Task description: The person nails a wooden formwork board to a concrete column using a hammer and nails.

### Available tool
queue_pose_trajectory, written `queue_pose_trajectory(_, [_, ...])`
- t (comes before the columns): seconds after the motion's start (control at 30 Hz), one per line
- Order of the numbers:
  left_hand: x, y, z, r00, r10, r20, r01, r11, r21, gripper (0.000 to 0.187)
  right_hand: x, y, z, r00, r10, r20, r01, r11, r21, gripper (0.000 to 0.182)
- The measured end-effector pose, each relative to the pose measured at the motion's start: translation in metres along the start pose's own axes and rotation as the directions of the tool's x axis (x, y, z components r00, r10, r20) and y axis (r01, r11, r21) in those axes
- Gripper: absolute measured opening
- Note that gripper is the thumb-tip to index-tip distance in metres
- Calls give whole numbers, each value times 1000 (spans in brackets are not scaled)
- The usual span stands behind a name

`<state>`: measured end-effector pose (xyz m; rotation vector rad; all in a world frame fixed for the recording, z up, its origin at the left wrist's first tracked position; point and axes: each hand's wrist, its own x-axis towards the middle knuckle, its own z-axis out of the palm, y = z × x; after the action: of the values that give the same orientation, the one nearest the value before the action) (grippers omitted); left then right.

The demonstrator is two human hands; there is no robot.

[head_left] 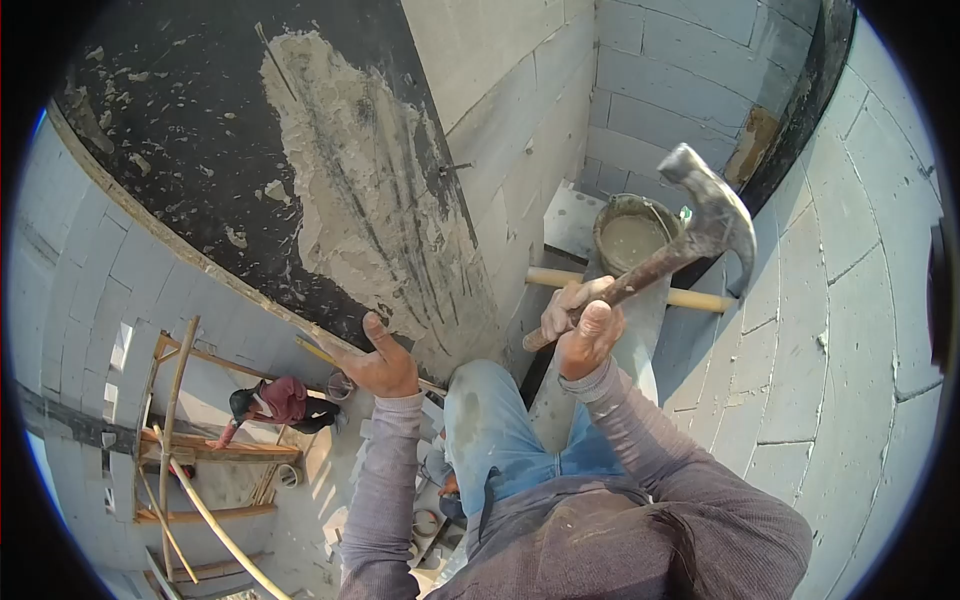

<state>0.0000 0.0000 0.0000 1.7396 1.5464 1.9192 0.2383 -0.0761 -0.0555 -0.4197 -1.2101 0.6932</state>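
Up beside block wall (780,380), right hand (588,325) wrapped round claw hammer (702,232), raised near bucket (600,238). Left hand (388,368) spread, nothing in it. Dusty-looking grip could slip imo, dropping hammer toward person (280,402) below.

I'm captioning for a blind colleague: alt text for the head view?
A right hand holds up a claw hammer; the left hand is at the edge of a dark, mortar-smeared surface. Behind the hammer sits a bucket.
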Motion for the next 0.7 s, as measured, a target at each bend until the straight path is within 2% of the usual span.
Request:
queue_pose_trajectory(0.03, [-1,0,-1,1000,3,3,-3,999,37,95,0,-21,23,903,172,-393,-368,782,-504,43])
queue_pose_trajectory(0.07, [0,-1,-2,1000,9,3,-9,997,75,93,12,-17,13,935,219,-280,-354,641,-681,41])
queue_pose_trajectory(0.1, [25,-3,14,994,96,-52,-94,995,43,93,38,-12,12,959,126,-252,-268,687,-675,41])
queue_pose_trajectory(0.17, [15,-6,15,995,95,-45,-94,995,17,90,37,-50,24,877,251,-410,-363,905,-221,41])
queue_pose_trajectory(0.2, [27,-8,12,991,121,-49,-120,992,33,90,36,-37,30,901,74,-428,-176,963,-204,40])
queue_pose_trajectory(0.23, [26,-6,11,993,109,-46,-106,993,61,90,37,-26,36,899,82,-431,-183,963,-197,40])
queue_pose_trajectory(0.3, [12,-2,7,997,68,-31,-65,994,86,90,29,4,41,874,-213,-436,156,974,-162,40])
queue_pose_trajectory(0.33, [10,-4,3,997,71,-13,-69,992,105,90,-9,53,7,927,-92,-363,-259,542,-800,41])
queue_pose_trajectory(0.37, [10,-4,1,997,80,-4,-79,990,118,90,-4,44,3,925,-100,-367,-258,545,-798,41])
queue_pose_trajectory(0.43, [-3,-2,-1,998,59,-2,-58,994,97,89,16,-2,8,944,196,-264,-320,729,-605,39])
queue_pose_trajectory(0.47, [-2,-3,0,999,51,-11,-50,996,78,89,23,-31,30,887,273,-373,-415,824,-385,42])
queue_pose_trajectory(0.5, [0,-5,-1,999,53,-12,-52,995,87,89,21,-22,37,886,278,-371,-417,827,-377,42])
queue_pose_trajectory(0.57, [0,-2,-1,999,41,-3,-41,989,143,89,10,3,37,888,-6,-460,-132,954,-269,43])
queue_pose_trajectory(0.6, [-1,0,-2,999,39,-6,-37,990,139,89,3,32,21,928,-78,-365,-210,698,-685,42])
queue_pose_trajectory(0.63, [0,3,-3,1000,27,3,-27,993,119,89,11,23,18,927,-87,-365,-204,700,-684,42])
queue_pose_trajectory(0.7, [0,5,-1,1000,14,4,-14,996,92,89,26,-1,8,938,175,-300,-336,680,-652,42])
